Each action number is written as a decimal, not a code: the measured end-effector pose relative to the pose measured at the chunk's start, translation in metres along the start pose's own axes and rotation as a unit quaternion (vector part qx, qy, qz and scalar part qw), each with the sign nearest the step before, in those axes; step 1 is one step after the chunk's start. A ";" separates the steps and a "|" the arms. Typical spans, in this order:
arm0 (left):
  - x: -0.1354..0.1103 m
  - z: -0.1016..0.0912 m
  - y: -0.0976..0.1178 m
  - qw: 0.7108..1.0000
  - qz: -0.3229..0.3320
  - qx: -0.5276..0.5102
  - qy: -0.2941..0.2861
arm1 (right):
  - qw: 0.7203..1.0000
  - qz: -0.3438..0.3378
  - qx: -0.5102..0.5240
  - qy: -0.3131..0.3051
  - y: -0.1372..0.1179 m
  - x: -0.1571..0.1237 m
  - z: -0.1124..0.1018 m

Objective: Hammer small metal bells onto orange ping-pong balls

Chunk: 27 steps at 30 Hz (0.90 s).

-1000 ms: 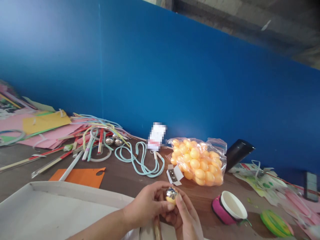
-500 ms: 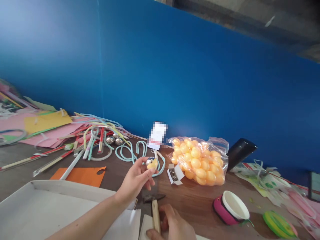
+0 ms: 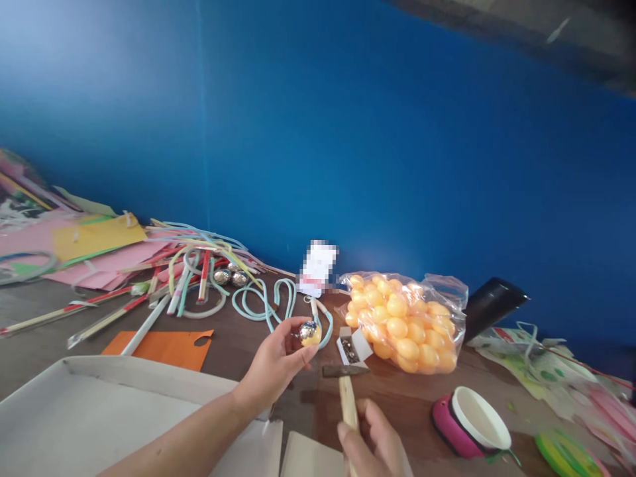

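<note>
Between the thumb and fingers of my left hand [image 3: 281,358] is a shiny silver ball [image 3: 309,330]. Its lower side looks yellow; whether that is a reflection or a patch I cannot tell. My right hand [image 3: 375,440] is closed around the wooden handle of a hammer [image 3: 346,397], whose dark metal head points up, close to the ball but apart from it. Behind the hammer head stands a small open white box [image 3: 354,346] of small dark metal pieces. A looped pale blue cord [image 3: 258,298] lies beyond my left hand.
A clear bag of orange balls [image 3: 405,324] sits against the blue wall [image 3: 318,132]. On the right are a pink and white cup [image 3: 472,424] and a black cylinder [image 3: 497,301]. A white tray [image 3: 149,371], orange sheet [image 3: 169,348] and several silver balls [image 3: 231,275] lie left.
My right hand has lifted the hammer and moved it up and right. My left hand has shifted slightly right and lower with the silver ball, showing more of its shiny surface.
</note>
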<state>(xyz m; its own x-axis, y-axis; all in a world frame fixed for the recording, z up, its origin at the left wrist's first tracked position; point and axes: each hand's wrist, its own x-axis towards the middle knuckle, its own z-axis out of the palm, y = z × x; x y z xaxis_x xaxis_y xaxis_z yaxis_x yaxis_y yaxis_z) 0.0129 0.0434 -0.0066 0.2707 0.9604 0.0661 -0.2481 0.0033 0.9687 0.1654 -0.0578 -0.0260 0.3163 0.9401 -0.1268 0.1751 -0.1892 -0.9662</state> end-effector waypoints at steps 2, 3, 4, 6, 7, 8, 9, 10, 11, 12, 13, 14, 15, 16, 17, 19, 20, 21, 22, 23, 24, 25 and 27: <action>-0.002 0.000 0.001 0.999 -0.009 0.029 -0.010 | 0.996 0.033 0.080 -0.013 -0.011 -0.004 0.001; -0.003 0.000 0.001 0.999 -0.013 0.045 -0.016 | 0.993 0.039 0.111 -0.011 -0.016 -0.007 0.002; -0.004 0.000 0.002 0.998 -0.013 0.064 -0.019 | 0.990 0.042 0.131 -0.004 -0.020 -0.009 0.002; -0.006 0.001 0.002 0.994 0.001 0.112 -0.018 | 0.990 0.015 0.141 0.013 -0.026 -0.014 0.002; -0.007 0.001 0.001 0.990 0.015 0.137 -0.016 | 0.990 -0.005 0.143 0.017 -0.028 -0.015 0.001; -0.008 0.002 0.000 0.987 0.030 0.159 -0.015 | 0.989 -0.026 0.143 0.019 -0.028 -0.017 0.001; -0.009 0.002 0.000 0.983 0.046 0.176 -0.015 | 0.989 -0.044 0.143 0.018 -0.029 -0.017 -0.001; -0.009 0.002 -0.001 0.980 0.059 0.189 -0.018 | 0.988 -0.059 0.144 0.014 -0.029 -0.018 -0.002; -0.010 0.003 -0.002 0.977 0.070 0.198 -0.022 | 0.987 -0.071 0.142 0.010 -0.028 -0.018 -0.002; -0.011 0.003 -0.002 0.975 0.077 0.206 -0.026 | 0.987 -0.079 0.139 0.007 -0.028 -0.018 -0.003; -0.011 0.003 -0.003 0.973 0.084 0.213 -0.027 | 0.987 -0.083 0.135 0.007 -0.028 -0.019 -0.003; -0.012 0.004 -0.003 0.971 0.088 0.219 -0.027 | 0.988 -0.083 0.130 0.009 -0.028 -0.019 -0.003; -0.013 0.004 -0.003 0.969 0.092 0.226 -0.028 | 0.989 -0.081 0.122 0.011 -0.028 -0.019 -0.003; -0.013 0.004 -0.003 0.968 0.095 0.231 -0.028 | 0.991 -0.077 0.112 0.013 -0.028 -0.019 -0.002; -0.014 0.005 -0.002 0.967 0.096 0.235 -0.028 | 0.992 -0.074 0.101 0.016 -0.028 -0.019 -0.001; -0.014 0.005 -0.002 0.965 0.098 0.242 -0.024 | 0.993 -0.074 0.088 0.024 -0.028 -0.020 0.000; -0.014 0.006 -0.002 0.964 0.100 0.244 -0.020 | 0.992 -0.076 0.092 0.029 -0.028 -0.020 0.001; -0.014 0.006 -0.002 0.964 0.103 0.246 -0.015 | 0.991 -0.077 0.101 0.035 -0.028 -0.020 0.001; -0.014 0.006 -0.002 0.963 0.106 0.248 -0.012 | 0.990 -0.076 0.113 0.041 -0.028 -0.020 0.001; -0.014 0.006 -0.002 0.962 0.108 0.250 -0.010 | 0.989 -0.075 0.123 0.044 -0.028 -0.020 0.001; -0.014 0.006 -0.003 0.962 0.109 0.252 -0.010 | 0.988 -0.072 0.125 0.044 -0.029 -0.020 0.001; -0.014 0.006 -0.003 0.961 0.107 0.255 -0.013 | 0.989 -0.071 0.119 0.044 -0.029 -0.020 0.001; -0.014 0.006 -0.003 0.960 0.101 0.262 -0.013 | 0.992 -0.072 0.090 0.044 -0.029 -0.020 0.000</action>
<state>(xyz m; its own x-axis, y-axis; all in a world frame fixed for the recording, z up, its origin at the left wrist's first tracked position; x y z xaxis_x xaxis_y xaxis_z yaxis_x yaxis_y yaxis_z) 0.0151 0.0285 -0.0087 0.2908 0.9196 0.2643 0.2026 -0.3292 0.9223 0.1536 -0.0712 0.0045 0.3810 0.9241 0.0282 0.0580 0.0065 -0.9983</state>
